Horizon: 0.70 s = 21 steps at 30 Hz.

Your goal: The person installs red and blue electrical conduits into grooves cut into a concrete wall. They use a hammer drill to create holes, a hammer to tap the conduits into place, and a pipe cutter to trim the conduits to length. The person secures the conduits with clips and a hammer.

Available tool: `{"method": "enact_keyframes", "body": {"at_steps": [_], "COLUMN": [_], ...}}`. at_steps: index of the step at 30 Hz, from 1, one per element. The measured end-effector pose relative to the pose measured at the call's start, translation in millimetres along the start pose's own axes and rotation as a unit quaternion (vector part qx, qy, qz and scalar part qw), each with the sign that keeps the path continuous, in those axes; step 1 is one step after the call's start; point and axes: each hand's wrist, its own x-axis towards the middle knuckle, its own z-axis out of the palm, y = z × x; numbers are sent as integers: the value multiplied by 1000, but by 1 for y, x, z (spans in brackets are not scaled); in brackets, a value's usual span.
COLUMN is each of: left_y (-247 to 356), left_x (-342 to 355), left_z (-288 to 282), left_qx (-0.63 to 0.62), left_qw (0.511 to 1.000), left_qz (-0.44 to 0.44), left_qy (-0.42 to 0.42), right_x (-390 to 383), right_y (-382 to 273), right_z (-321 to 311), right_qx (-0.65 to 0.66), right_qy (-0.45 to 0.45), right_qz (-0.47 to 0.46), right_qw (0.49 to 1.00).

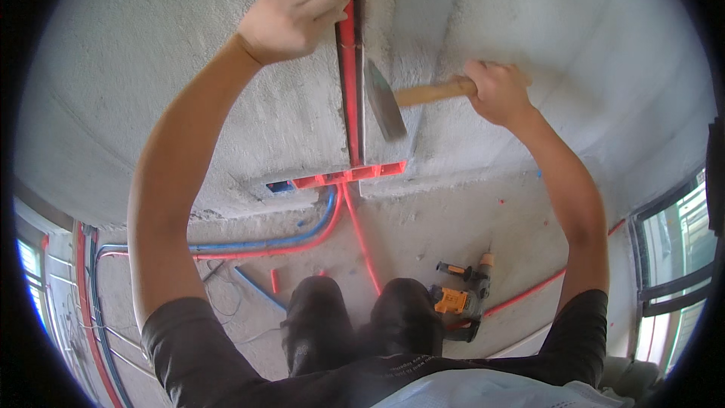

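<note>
My right hand (500,92) is wrapped around the wooden handle of a hammer (434,93). The hammer's grey metal head is just right of a red pipe (348,68), apart from it. That pipe runs upright in a narrow groove cut in the grey wall. Higher up, my left hand (298,13) is raised to the groove. Its fingers are bent together with their tips at the red pipe; whether they pinch something small there is hidden. Below, a row of red junction boxes (332,179) with a blue box (280,187) at its left end sits in the wall.
Blue pipe (257,244) and red pipes (362,245) run from the boxes across the concrete floor. An orange-and-black power drill (459,298) lies right of my knees. Loose pipe offcuts (274,280) and a thin cable (226,302) lie to the left. A window (676,257) is at the right.
</note>
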Motion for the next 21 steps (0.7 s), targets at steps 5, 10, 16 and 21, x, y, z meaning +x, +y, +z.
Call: {"method": "enact_keyframes", "body": {"at_steps": [5,10,16,21], "left_y": [-1,3,3,1], "left_x": [0,2,0,-3], "left_z": [1,6,4,4], "left_qx": [12,-17,-34,-33], "left_qw": [1000,999,999,999], "left_qz": [-5,-25,-19,-31], "left_qy": [-18,-12,-30,-15], "right_x": [15,18,21,27], "right_y": [9,7,-6,-6], "right_z": [-3,1,-4,3], "right_qx": [-11,6,15,-28], "right_qy": [-45,-32,-67,-78], "right_qz": [-2,-19,7,36], "right_qw": [999,999,998,996]}}
